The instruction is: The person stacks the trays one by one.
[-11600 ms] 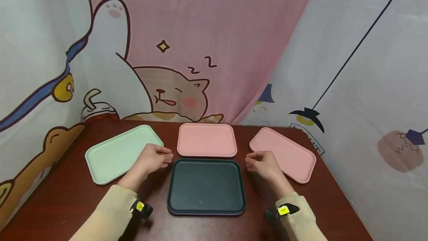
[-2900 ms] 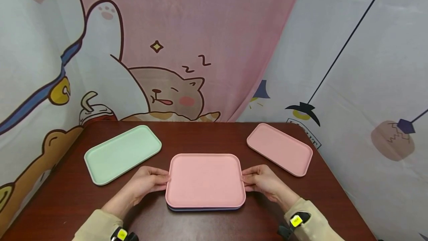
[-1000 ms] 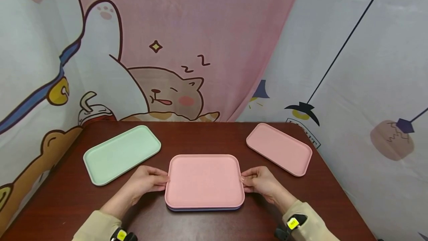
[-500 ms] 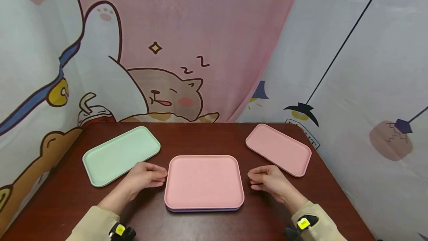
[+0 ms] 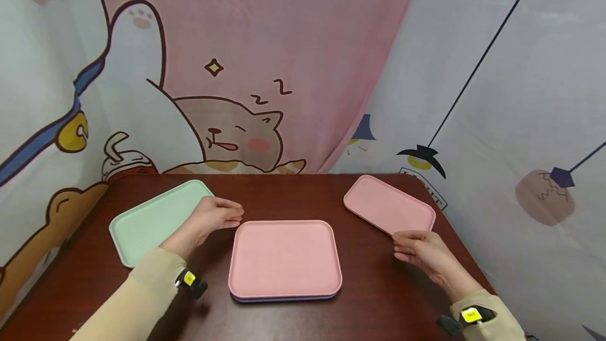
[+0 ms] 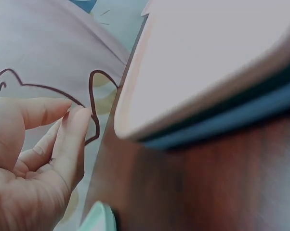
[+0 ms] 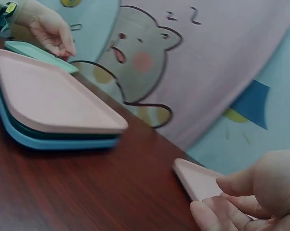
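Observation:
A stack of rectangular trays sits in the middle of the table: a pink tray [image 5: 285, 259] on top, a dark green tray [image 7: 44, 134] under it and a blue tray [image 7: 63, 143] at the bottom. My left hand [image 5: 210, 220] hovers between the stack's far left corner and a long mint green tray [image 5: 153, 217], its thumb and fingers loosely bent around nothing. My right hand [image 5: 423, 254] is at the near edge of a long pink tray [image 5: 388, 203], slightly overlapping it in the head view; whether it touches is unclear. Nothing is in its fingers.
All the trays lie on a dark reddish-brown wooden table [image 5: 293, 193]. Behind and beside it hang cloth curtains [image 5: 322, 57] printed with cartoon animals. Each wrist carries a strapped camera [image 5: 191, 282].
The pink tray, first behind the dark one, was set on the stack with both hands. Both hands have since let go: the left moved away from me, the right moved rightward to the long pink tray.

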Available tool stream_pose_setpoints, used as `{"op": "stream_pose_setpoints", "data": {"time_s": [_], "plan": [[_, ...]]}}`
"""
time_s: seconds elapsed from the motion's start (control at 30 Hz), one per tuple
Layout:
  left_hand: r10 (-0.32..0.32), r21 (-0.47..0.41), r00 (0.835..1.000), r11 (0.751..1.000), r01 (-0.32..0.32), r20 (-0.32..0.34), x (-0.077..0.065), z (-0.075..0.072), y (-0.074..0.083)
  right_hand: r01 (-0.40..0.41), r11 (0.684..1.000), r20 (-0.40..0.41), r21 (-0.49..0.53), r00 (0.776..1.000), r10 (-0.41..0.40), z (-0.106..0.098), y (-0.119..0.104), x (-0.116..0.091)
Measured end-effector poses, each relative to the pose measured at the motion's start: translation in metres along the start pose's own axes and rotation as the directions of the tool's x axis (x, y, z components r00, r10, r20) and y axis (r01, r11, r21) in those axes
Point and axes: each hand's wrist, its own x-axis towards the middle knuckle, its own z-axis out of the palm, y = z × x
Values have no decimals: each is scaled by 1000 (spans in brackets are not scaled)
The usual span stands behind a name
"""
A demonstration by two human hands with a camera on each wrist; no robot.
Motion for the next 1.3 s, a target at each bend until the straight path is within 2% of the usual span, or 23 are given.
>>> {"op": "stream_pose_setpoints", "data": {"time_s": [0.27, 0.43, 0.63, 0.73, 0.87, 1.07, 1.2, 1.3], "plan": [[32, 3, 999, 999, -32, 23, 42, 33, 28, -5, 1000, -86, -22, 996, 3, -41, 10, 4], [55, 17, 996, 998, -57, 76, 63, 55, 42, -4, 1000, -132, -10, 991, 3, -58, 15, 5], [53, 26, 991, 998, -57, 124, 87, 90, 52, -17, 978, -242, -206, 970, -34, -77, 25, 4], [64, 56, 991, 996, -71, 116, 96, 107, 57, -16, 970, -269, -244, 962, -52, -80, 28, 5], [68, 93, 991, 993, -79, 113, 105, 130, 63, -7, 974, -291, -227, 955, -61, -80, 30, 11], [36, 139, 984, 988, -61, 172, 113, 167, 70, 7, 974, -284, -227, 956, -73, -79, 29, 14], [7, 148, 978, 988, -39, 206, 118, 193, 73, -2, 979, -284, -204, 957, -57, -80, 29, 15], [-11, 186, 980, 982, -26, 197, 122, 210, 72, -35, 987, -295, -157, 955, -13, -80, 29, 17]]}}
